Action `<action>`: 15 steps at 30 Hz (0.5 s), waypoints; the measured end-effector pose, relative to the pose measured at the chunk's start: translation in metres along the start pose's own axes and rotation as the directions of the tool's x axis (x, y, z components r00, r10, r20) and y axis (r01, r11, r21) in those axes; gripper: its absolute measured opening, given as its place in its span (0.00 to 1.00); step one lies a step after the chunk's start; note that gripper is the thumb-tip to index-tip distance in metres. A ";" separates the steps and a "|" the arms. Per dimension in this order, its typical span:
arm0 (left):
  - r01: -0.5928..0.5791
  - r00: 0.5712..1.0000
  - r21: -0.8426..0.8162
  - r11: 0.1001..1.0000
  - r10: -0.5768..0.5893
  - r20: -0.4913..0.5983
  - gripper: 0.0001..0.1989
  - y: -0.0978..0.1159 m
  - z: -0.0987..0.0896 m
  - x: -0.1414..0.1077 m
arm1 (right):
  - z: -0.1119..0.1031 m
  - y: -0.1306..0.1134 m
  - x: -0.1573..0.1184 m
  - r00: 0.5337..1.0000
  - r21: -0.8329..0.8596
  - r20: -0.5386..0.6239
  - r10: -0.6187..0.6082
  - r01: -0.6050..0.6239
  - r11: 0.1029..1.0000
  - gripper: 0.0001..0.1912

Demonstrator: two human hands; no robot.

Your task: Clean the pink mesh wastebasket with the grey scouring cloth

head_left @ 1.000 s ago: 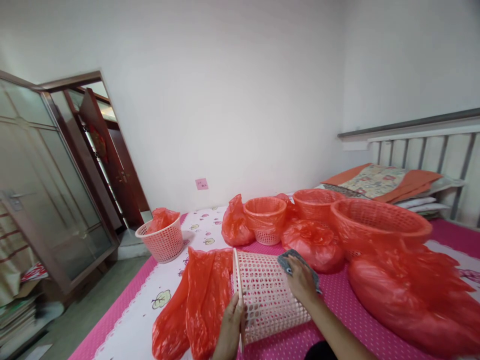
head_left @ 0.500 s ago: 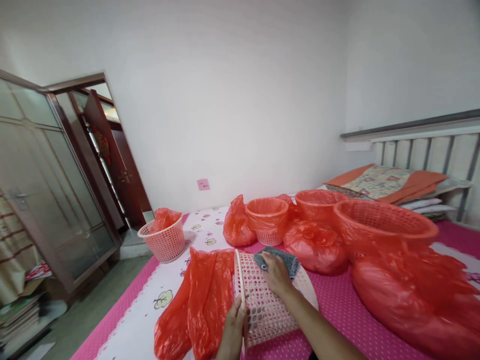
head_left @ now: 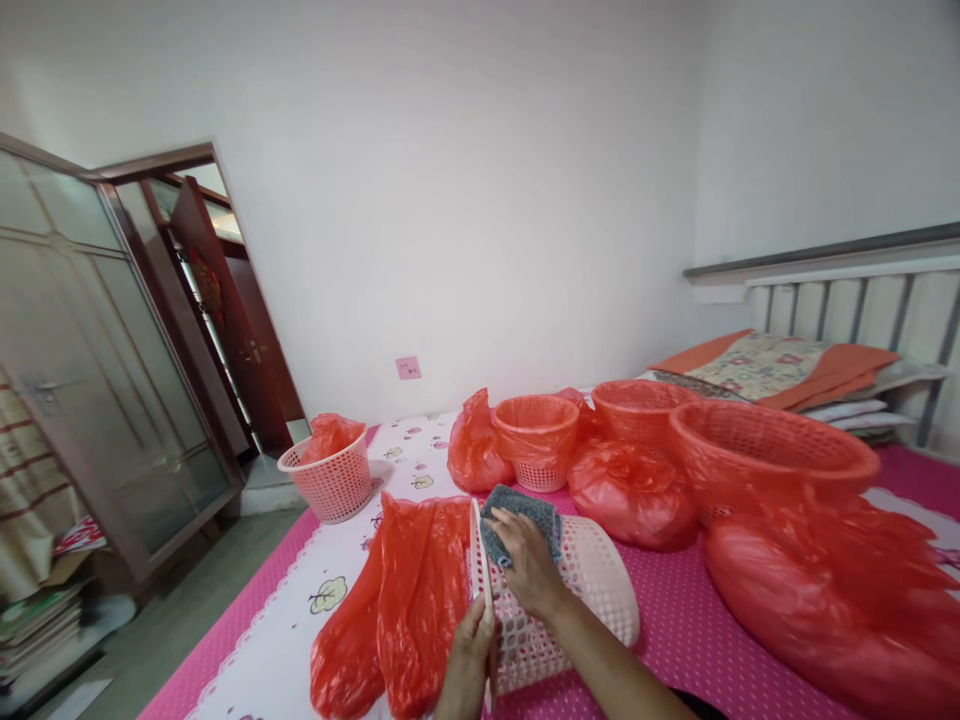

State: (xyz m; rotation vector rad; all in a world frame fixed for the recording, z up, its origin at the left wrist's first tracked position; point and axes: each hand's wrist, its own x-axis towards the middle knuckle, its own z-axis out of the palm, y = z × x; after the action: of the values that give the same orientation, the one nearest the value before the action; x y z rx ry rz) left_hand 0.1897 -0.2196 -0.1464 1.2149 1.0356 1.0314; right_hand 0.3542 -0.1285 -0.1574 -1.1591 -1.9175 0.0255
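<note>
A pale pink plastic basket (head_left: 600, 585) with a lattice wall lies on its side on the bed, its rim to the left. My left hand (head_left: 471, 645) grips that rim from below. A grey cloth (head_left: 525, 515) is pressed by my right hand (head_left: 525, 560) against the upper side of the basket, close to the rim. Immediately left of the basket, a crumpled red plastic bag (head_left: 412, 590) lies flat on the bed.
At the left bed edge stands another pink basket (head_left: 337, 488) with a red bag inside. Several baskets lined with red bags, such as this one (head_left: 536, 430), and a filled red bag (head_left: 817, 600) occupy the right side. Folded bedding (head_left: 780, 365) lies behind.
My right hand has slid the cloth left along the basket, towards its rim. My left hand still grips the rim.
</note>
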 end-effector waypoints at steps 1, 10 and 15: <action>0.002 1.000 0.005 1.000 -0.002 -0.004 0.38 -0.001 0.000 0.000 | -0.003 -0.003 -0.001 1.000 0.001 0.011 0.008 -0.008 1.000 0.39; 0.014 0.999 -0.055 0.998 -0.011 0.046 0.36 -0.005 -0.002 0.002 | -0.015 -0.021 -0.014 0.993 0.032 0.103 0.052 -0.056 0.998 0.38; -0.027 0.996 -0.088 0.996 0.034 0.084 0.28 -0.013 -0.002 0.004 | -0.016 -0.032 -0.029 0.991 0.045 0.122 0.060 -0.066 0.997 0.40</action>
State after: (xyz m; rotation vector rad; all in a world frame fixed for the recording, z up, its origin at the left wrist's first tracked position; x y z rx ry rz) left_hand 0.1890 -0.2157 -0.1596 1.1969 0.8999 1.0293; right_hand 0.3481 -0.1739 -0.1536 -1.2087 -1.9740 0.1794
